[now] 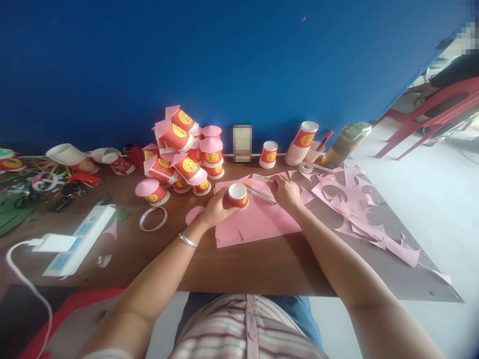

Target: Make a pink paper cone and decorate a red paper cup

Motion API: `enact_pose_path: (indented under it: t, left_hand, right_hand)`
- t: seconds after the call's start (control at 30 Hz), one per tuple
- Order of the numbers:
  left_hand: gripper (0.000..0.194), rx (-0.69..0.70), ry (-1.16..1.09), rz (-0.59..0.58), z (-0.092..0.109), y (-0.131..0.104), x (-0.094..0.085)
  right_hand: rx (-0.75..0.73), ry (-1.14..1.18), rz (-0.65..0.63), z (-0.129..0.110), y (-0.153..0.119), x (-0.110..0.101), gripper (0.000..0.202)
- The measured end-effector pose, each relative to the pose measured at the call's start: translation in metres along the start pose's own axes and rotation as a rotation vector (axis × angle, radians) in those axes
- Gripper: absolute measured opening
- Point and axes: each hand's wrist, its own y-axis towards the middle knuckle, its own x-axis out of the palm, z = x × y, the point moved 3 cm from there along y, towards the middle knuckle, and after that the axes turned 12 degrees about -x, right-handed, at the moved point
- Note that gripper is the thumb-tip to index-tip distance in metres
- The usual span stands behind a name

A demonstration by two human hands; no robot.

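My left hand (219,208) is wrapped round a red paper cup (238,199) with a white inside and a yellow emblem. The cup's open mouth faces up, over a stack of pink paper sheets (258,224). My right hand (287,192) is closed at the right end of a white pen (262,178), above the same sheets. Between the hands lie an orange pen (258,191) and a second slim pen (265,199). A pink paper disc (195,215) lies by my left wrist, partly hidden by it.
Red cups with pink paper tops (179,164) are piled at the back left. Pink offcuts (355,204) cover the table's right side, with a tape roll (306,168) and a bottle (346,142) behind. A white power strip (80,242) and a tape ring (153,219) lie left.
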Motion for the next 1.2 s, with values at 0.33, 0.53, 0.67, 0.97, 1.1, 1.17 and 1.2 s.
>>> enact_pose_path:
  t: [0.33, 0.53, 0.67, 0.97, 1.1, 1.17, 1.2]
  left_hand:
    - [0.061, 0.012, 0.035, -0.010, -0.005, 0.002, 0.001]
    - [0.062, 0.022, 0.055, -0.020, -0.011, 0.003, 0.003]
    - [0.062, 0.030, 0.058, -0.025, -0.006, 0.002, 0.002]
    - [0.061, 0.091, 0.022, -0.135, -0.002, -0.002, -0.002]
    - [0.042, -0.006, -0.090, -0.051, -0.009, 0.001, -0.013]
    - [0.029, -0.064, -0.144, 0.067, -0.003, 0.005, -0.023]
    - [0.029, -0.073, -0.166, 0.122, 0.004, 0.007, -0.029]
  right_hand:
    - [-0.046, -0.043, 0.006, -0.003, -0.004, 0.008, 0.024]
    - [-0.296, -0.066, -0.013, -0.025, -0.010, 0.008, 0.023]
    - [-0.269, -0.107, -0.025, -0.027, -0.008, 0.008, 0.026]
    - [-0.095, -0.022, -0.020, -0.003, 0.008, 0.002, 0.026]
    - [-0.112, 0.115, 0.051, -0.004, 0.005, -0.005, 0.029]
    - [-0.105, 0.318, 0.105, -0.006, 0.002, -0.011, 0.030]
    - [-0.099, 0.474, 0.138, -0.009, 0.001, -0.014, 0.032]
